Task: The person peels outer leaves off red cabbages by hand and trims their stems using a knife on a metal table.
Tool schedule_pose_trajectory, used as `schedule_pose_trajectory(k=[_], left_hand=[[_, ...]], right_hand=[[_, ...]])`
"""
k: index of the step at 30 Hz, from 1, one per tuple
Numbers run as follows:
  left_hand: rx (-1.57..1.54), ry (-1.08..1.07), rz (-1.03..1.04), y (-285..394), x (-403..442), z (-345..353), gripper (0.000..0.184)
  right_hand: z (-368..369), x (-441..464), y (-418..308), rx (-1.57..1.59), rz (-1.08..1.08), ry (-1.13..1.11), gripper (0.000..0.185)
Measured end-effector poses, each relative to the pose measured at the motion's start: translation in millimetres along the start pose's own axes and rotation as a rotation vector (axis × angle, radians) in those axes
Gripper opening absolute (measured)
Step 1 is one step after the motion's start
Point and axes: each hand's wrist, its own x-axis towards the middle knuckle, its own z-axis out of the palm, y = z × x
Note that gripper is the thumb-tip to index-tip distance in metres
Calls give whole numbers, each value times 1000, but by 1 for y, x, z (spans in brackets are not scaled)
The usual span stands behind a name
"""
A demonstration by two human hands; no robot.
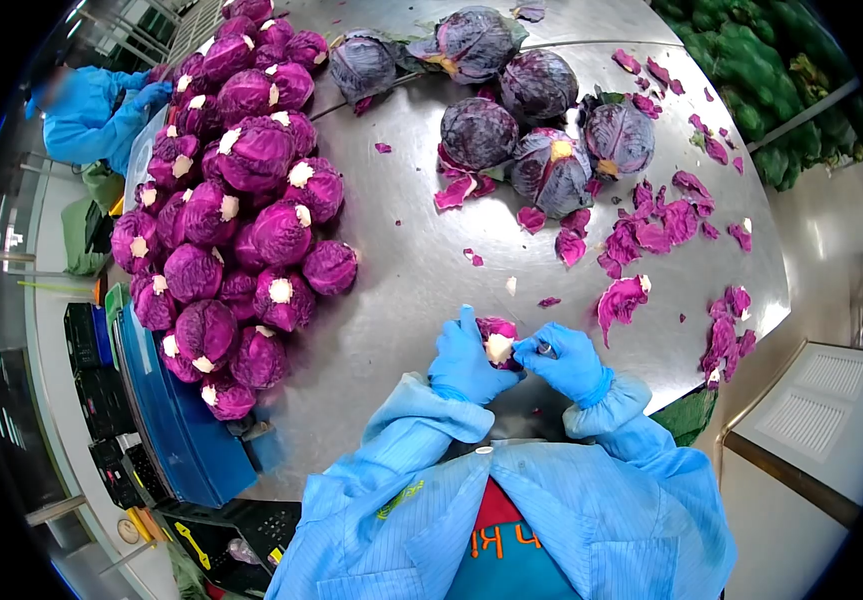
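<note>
My left hand (466, 360), in a blue glove, grips a small red cabbage (494, 327) close to my body, its pale cut stem end showing. Beside it, my gloved right hand (566, 364) is closed round a knife (547, 350); a bit of the dark handle shows and the blade is hard to make out. Trimmed purple cabbages (281, 232) with white cut stems are heaped to the left. Farther off, several darker cabbages (478, 133) still wear their outer leaves.
Torn purple leaves (656, 230) lie scattered over the right of the metal table (391, 330). Blue bins (176, 420) and black crates (241, 540) stand at the left. Green net sacks (751, 80) are piled at upper right. Another person in blue (91, 115) is at upper left.
</note>
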Motion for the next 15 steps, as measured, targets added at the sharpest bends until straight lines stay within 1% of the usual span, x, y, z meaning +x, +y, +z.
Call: schedule_pose_trajectory(k=[2, 5, 8, 9, 12, 13, 15], left_hand=[[22, -6, 4, 5, -1, 1, 124], [33, 22, -6, 6, -1, 2, 122], [23, 38, -25, 5, 0, 3, 121], [16, 32, -32, 4, -1, 4, 121], [-146, -7, -48, 1, 3, 8, 118], [-111, 0, -39, 2, 2, 8, 118], [-41, 18, -27, 4, 0, 7, 117]], right_hand=[[6, -4, -4, 258, 37, 25, 27], [-1, 4, -16, 287, 214, 120, 41], [-2, -2, -6, -120, -26, 32, 53], [1, -6, -13, -117, 29, -28, 54], [18, -19, -9, -106, 23, 82, 56], [19, -20, -8, -66, -9, 103, 53], [24, -24, -3, 2, 11, 160, 48]])
